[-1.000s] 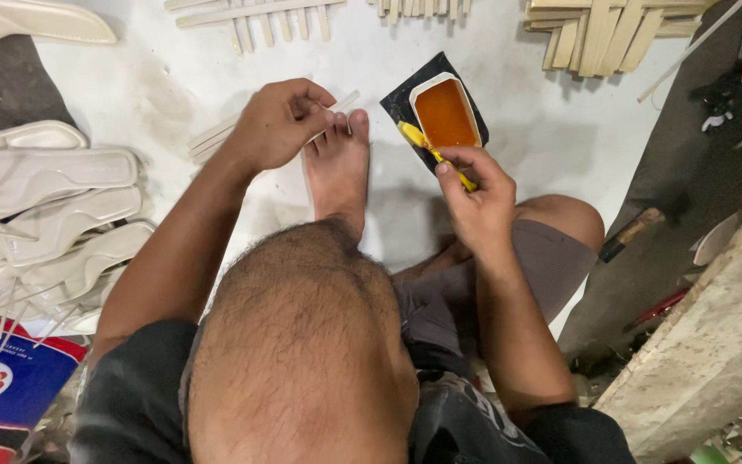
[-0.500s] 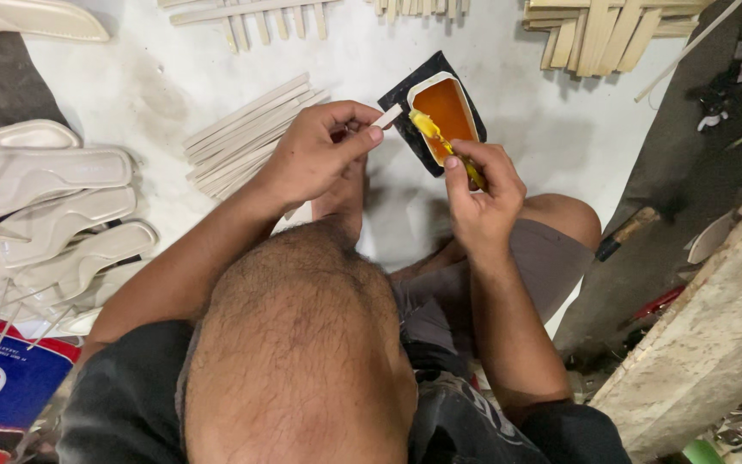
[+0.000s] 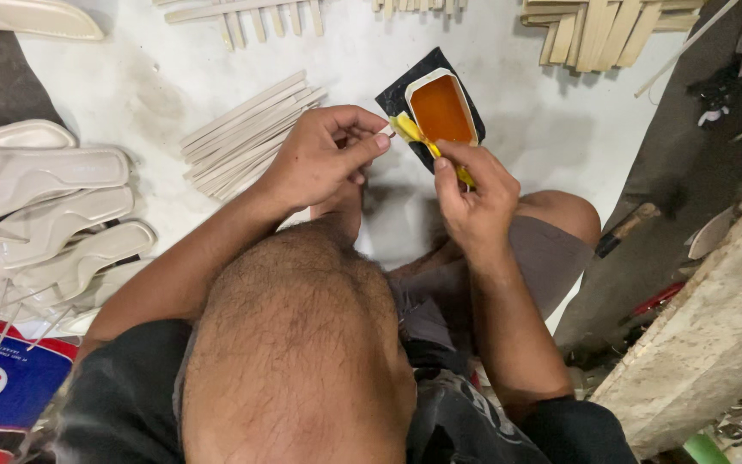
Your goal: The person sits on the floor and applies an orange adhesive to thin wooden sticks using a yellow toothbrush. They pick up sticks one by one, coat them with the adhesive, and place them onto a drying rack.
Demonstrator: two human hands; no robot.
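1. Head view shows us sitting on a pale floor [image 3: 517,112], looking down over our bent knee to both hands.
2. Our left hand [image 3: 319,159] is closed in a pinch: the thumb and first fingers hold a small pale strip [image 3: 386,131], of which only the end shows past the fingertips.
3. Our right hand [image 3: 470,193] is closed around a yellow-handled brush [image 3: 427,144]. The handle passes under the thumb, and the brush tip lies just beside the end of the pale strip.
4. Just behind the brush is a small white tray of orange glue [image 3: 441,107]. It rests on a black sheet [image 3: 397,96] on the floor, directly in front of both hands.
5. To the left of the left hand we see a loose pile of long pale strips [image 3: 242,133] lying on the floor, near the wrist but apart from it.
6. Further left, several white shoe soles [image 3: 45,176] lie in an overlapping row.
7. At the top edge, more pale strips [image 3: 251,13] lie in a row, and a stack of light wooden pieces [image 3: 603,26] lies at the upper right.
8. At the lower left corner is a blue and red package [image 3: 2,387] with a flower picture.
9. On the right side a rough pale beam [image 3: 714,326] runs diagonally.
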